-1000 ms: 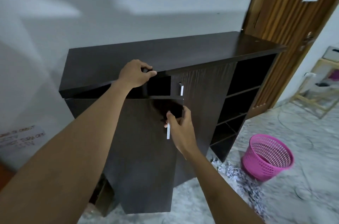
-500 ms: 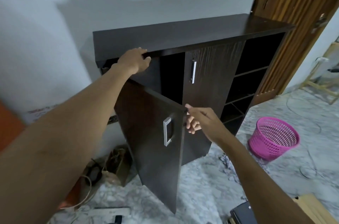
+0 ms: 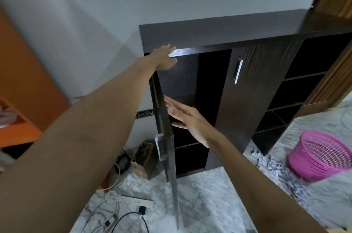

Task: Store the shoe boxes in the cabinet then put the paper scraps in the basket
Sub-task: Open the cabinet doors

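Note:
A dark wooden cabinet (image 3: 219,30) stands against the white wall. Its left door (image 3: 167,137) is swung fully out toward me and seen edge-on, showing dark shelves inside. My left hand (image 3: 164,58) rests on the top corner of that door, under the cabinet top. Flat and with spread fingers, my right hand (image 3: 187,118) is held against the inner face of the door and grips nothing. A pink mesh basket (image 3: 320,156) stands on the floor at the right. Paper scraps (image 3: 272,168) lie in a heap beside it. No shoe box is in view.
The cabinet's right door (image 3: 253,95) is closed; open shelves (image 3: 297,95) lie right of it. A brown paper bag (image 3: 146,158), cables and a white power strip (image 3: 137,202) lie on the marble floor at the left. An orange shelf (image 3: 17,129) stands far left.
The left door has swung from closed to fully open. My right hand let go of the door's edge and now lies flat inside it. The view has shifted left and down.

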{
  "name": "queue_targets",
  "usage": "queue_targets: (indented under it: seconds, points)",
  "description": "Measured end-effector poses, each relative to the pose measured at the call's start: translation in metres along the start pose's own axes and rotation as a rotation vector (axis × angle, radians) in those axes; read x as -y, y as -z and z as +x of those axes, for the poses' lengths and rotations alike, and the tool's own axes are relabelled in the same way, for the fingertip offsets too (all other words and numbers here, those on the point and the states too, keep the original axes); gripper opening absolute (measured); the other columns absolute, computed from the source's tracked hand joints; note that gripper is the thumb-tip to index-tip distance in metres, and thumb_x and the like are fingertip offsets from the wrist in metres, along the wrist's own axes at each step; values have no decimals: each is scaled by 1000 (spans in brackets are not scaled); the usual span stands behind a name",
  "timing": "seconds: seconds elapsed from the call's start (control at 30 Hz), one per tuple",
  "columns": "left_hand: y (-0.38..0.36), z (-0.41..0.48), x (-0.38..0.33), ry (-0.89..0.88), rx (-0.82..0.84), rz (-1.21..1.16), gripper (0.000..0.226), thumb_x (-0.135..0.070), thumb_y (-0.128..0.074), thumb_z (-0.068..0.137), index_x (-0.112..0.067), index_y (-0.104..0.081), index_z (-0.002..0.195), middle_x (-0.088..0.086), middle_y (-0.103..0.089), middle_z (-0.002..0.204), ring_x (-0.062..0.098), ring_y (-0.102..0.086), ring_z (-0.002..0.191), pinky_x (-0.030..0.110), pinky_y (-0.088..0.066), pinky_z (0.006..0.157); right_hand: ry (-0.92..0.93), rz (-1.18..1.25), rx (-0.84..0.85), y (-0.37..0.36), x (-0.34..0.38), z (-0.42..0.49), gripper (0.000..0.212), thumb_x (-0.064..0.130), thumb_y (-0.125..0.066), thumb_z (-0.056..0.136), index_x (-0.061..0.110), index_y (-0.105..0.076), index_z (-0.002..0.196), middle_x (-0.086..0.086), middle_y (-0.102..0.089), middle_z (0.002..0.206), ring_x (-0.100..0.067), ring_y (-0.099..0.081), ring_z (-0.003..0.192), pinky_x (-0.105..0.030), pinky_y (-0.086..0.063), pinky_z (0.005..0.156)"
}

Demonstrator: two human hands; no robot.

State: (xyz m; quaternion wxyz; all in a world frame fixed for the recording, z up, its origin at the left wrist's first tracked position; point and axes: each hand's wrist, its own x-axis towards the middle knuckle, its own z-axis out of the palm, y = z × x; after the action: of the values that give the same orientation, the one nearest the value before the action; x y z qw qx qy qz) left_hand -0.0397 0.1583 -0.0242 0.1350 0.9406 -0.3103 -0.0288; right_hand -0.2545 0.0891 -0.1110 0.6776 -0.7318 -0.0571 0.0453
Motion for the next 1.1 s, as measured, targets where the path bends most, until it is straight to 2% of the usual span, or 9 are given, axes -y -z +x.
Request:
queue_targets:
  seconds: [0.23, 0.33, 0.4, 0.47, 0.6, 0.77, 0.9, 1.03, 1.1]
  points:
    - [-3, -2, -1, -14, -38, -36, 64, -25, -44, 99, -17, -18, 156, 7, -8, 164, 22, -3, 152, 41, 1, 120, 43, 6, -5, -7, -10, 17, 60, 43, -60, 92, 35, -39, 148, 9, -37, 155, -5, -36, 141, -33, -35, 114]
    - [-8, 3, -3, -13, -55, 39, 68, -34, -48, 97, -17, -18, 156, 9, -12, 164, 26, -8, 151, 46, -6, 121, 51, -22, -63, 2, -10, 17, 56, 40, -59, 93, 32, -42, 146, 14, -45, 148, -1, -41, 136, -36, -35, 115]
    - [-10, 8, -7, -17, -94, 139, 66, -40, -47, 97, -17, -23, 154, 10, -22, 161, 31, -20, 148, 49, -19, 120, 58, -74, -153, 22, -13, 15, 49, 35, -59, 96, 30, -47, 143, 22, -52, 137, 3, -47, 130, -36, -37, 114]
    - [-11, 13, -14, -24, -107, 161, 58, -38, -40, 100, -17, -26, 153, 10, -26, 159, 33, -26, 145, 48, -25, 117, 54, -107, -290, 52, -21, 13, 40, 30, -59, 97, 29, -55, 136, 21, -58, 130, 3, -53, 124, -38, -41, 112]
    - [-14, 30, -39, -64, -77, 130, 52, -35, -32, 103, -20, -28, 153, 6, -26, 160, 32, -23, 147, 46, -25, 116, 48, -131, -571, 125, -40, 10, 26, 23, -60, 97, 27, -66, 122, 11, -69, 117, -3, -61, 114, -43, -45, 108]
    - [-26, 60, -85, -92, -105, 119, 50, -34, -35, 103, -23, -31, 152, 2, -29, 159, 26, -25, 146, 42, -26, 114, -11, -235, -725, 215, -50, 21, 32, 28, -61, 96, 20, -63, 127, 10, -67, 116, -8, -61, 114, -38, -50, 101]
    - [-37, 96, -121, -110, -99, 108, 50, -36, -39, 102, -28, -32, 151, 2, -23, 162, 24, -24, 148, 41, -23, 116, 0, -275, -762, 272, -45, 40, 39, 30, -59, 97, 17, -57, 134, 7, -61, 121, -6, -56, 113, -15, -41, 87]
    - [-48, 127, -154, -115, -123, 87, 47, -35, -40, 102, -29, -38, 149, 2, -29, 160, 25, -31, 145, 40, -26, 115, 0, -283, -713, 304, -44, 67, 41, 31, -62, 96, 15, -57, 133, 5, -62, 121, -7, -58, 111, -21, -43, 92]
    - [-50, 139, -164, -106, -136, 60, 44, -35, -42, 102, -30, -42, 146, 0, -32, 158, 25, -34, 143, 39, -27, 115, 12, -299, -687, 310, -48, 80, 37, 29, -64, 94, 16, -60, 129, 9, -65, 112, -4, -62, 102, -19, -45, 87]
